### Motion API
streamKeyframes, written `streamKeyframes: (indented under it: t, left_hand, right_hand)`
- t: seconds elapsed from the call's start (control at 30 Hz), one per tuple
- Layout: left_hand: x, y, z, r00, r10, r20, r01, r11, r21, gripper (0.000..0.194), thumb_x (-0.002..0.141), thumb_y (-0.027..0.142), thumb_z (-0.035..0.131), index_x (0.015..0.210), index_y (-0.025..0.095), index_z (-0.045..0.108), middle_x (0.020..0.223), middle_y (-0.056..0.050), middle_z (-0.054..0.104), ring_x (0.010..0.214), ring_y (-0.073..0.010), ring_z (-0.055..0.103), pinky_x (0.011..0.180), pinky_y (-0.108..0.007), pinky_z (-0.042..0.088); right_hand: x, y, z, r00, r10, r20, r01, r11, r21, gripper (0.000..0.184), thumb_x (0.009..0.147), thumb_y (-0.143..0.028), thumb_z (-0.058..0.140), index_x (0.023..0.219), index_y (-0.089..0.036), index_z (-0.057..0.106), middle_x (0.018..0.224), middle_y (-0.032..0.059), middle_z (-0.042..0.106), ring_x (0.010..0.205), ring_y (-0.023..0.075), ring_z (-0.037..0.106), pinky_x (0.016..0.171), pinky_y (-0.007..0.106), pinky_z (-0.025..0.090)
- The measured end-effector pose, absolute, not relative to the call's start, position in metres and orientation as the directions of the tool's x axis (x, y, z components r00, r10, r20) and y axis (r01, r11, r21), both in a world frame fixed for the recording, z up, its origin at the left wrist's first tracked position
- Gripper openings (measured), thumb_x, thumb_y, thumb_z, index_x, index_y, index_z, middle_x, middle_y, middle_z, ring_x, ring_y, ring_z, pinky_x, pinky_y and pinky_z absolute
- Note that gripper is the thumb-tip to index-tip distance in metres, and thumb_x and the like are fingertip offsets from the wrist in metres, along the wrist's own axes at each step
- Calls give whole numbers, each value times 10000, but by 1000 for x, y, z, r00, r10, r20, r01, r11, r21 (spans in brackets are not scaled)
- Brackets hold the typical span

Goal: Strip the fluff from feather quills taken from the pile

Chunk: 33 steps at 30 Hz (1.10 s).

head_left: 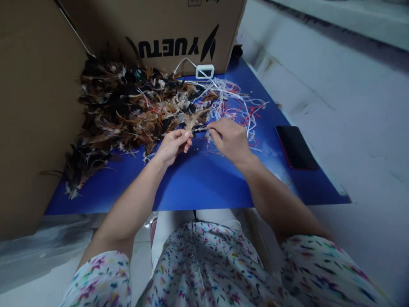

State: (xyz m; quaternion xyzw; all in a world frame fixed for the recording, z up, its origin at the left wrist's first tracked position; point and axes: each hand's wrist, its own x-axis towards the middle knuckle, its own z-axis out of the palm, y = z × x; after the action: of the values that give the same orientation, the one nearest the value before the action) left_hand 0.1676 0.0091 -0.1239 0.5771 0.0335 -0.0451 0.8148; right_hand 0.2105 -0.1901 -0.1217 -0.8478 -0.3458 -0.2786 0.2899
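My left hand (174, 146) is closed in a pinch on a small tan feather tuft (191, 120) held just above the blue board (198, 183). My right hand (229, 138) is closed beside it, its fingertips pinching the right end of the same tuft, where a thin strand seems to run. A big heap of brown, black and tan feathers (128, 111) lies to the left and behind my hands. A tangle of white and red strings (238, 106) lies behind my right hand.
A black phone with a red edge (295, 147) lies on the board's right side. A large cardboard box (166, 30) stands at the back, another cardboard wall (32, 106) on the left. A small white frame-shaped object (205, 71) sits by the box.
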Motion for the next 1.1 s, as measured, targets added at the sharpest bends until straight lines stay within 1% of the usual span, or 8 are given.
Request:
streamKeyframes:
  t: [0.13, 0.23, 0.43, 0.63, 0.77, 0.9, 1.1]
  left_hand:
    - [167, 8, -125, 991, -66, -120, 134, 309, 942, 235, 826, 288, 821, 726, 141, 668, 561, 25, 625, 411, -49, 512, 419, -164, 410]
    - [167, 7, -126, 989, -82, -119, 139, 300, 944, 237, 814, 293, 831, 726, 140, 673, 567, 21, 632, 416, -51, 519, 422, -166, 412]
    - [166, 7, -126, 989, -81, -126, 144, 289, 947, 231, 812, 290, 828, 718, 140, 679, 564, 18, 631, 420, -52, 521, 420, -166, 412]
    - [166, 5, -123, 986, -67, -150, 162, 234, 959, 251, 818, 299, 817, 712, 138, 657, 562, 23, 628, 417, -46, 510, 421, -164, 404]
    - [165, 4, -122, 984, -62, -165, 174, 192, 966, 217, 843, 255, 779, 727, 126, 647, 570, 27, 635, 423, -41, 512, 435, -161, 407]
    - [165, 5, -123, 982, -79, -170, 181, 163, 970, 193, 836, 235, 773, 736, 120, 653, 570, 26, 640, 419, -41, 515, 437, -164, 402]
    - [166, 6, -125, 984, -84, -157, 168, 145, 975, 241, 788, 287, 822, 724, 124, 656, 567, 25, 642, 415, -43, 518, 430, -167, 400]
  right_hand:
    - [204, -191, -115, 571, 502, 649, 731, -671, -125, 391, 1063, -254, 387, 1003, -187, 767, 885, 105, 716, 884, 262, 669, 819, 407, 533]
    - [200, -190, -111, 564, 539, 625, 721, -690, -55, 406, 1068, -245, 371, 955, -199, 758, 851, 100, 690, 851, 254, 638, 779, 398, 501]
    - [199, -188, -109, 558, 568, 604, 732, -681, -36, 417, 1068, -220, 354, 916, -199, 742, 843, 102, 675, 844, 254, 608, 766, 400, 470]
    - [200, -188, -111, 491, 602, 630, 735, -674, 71, 427, 1081, -204, 346, 929, -185, 745, 836, 90, 673, 818, 227, 591, 736, 371, 436]
    - [202, -188, -114, 449, 596, 665, 762, -644, 62, 376, 1076, -211, 390, 927, -175, 734, 832, 80, 663, 810, 213, 568, 737, 356, 410]
    - [204, -189, -117, 427, 603, 674, 789, -613, 48, 354, 1079, -233, 409, 920, -174, 719, 864, 82, 673, 843, 213, 576, 769, 346, 421]
    - [205, -188, -119, 344, 593, 728, 805, -585, 96, 331, 1071, -213, 434, 891, -168, 709, 837, 73, 675, 834, 205, 601, 785, 326, 453]
